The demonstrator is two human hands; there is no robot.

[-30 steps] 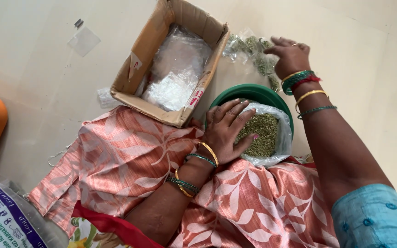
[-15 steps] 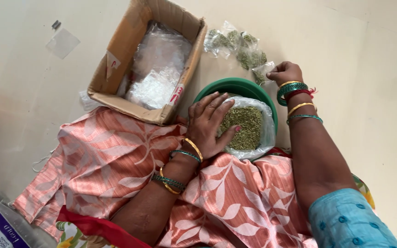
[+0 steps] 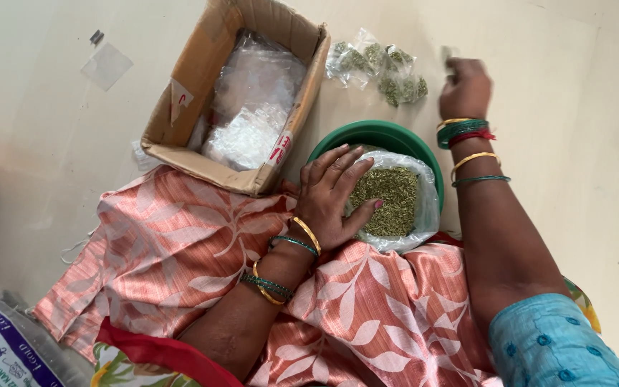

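Left hand (image 3: pixel 332 192) flat, fingers spread, resting on edge of one open clear bag of green seeds (image 3: pixel 394 202) sitting in one green bowl (image 3: pixel 375 136). Right hand (image 3: pixel 465 89) beyond bowl's far right rim, loosely closed, blurred; something small at fingertips, grip impossible to tell. Small filled seed packets (image 3: pixel 375 64) heaped just past bowl's far rim, count unclear, roughly five. One open cardboard box (image 3: pixel 193 86) left of bowl, touching it, holding clear plastic bags (image 3: pixel 252 104), number not readable. Printed sack (image 3: pixel 5 344) far left of bowl, cut off by frame.
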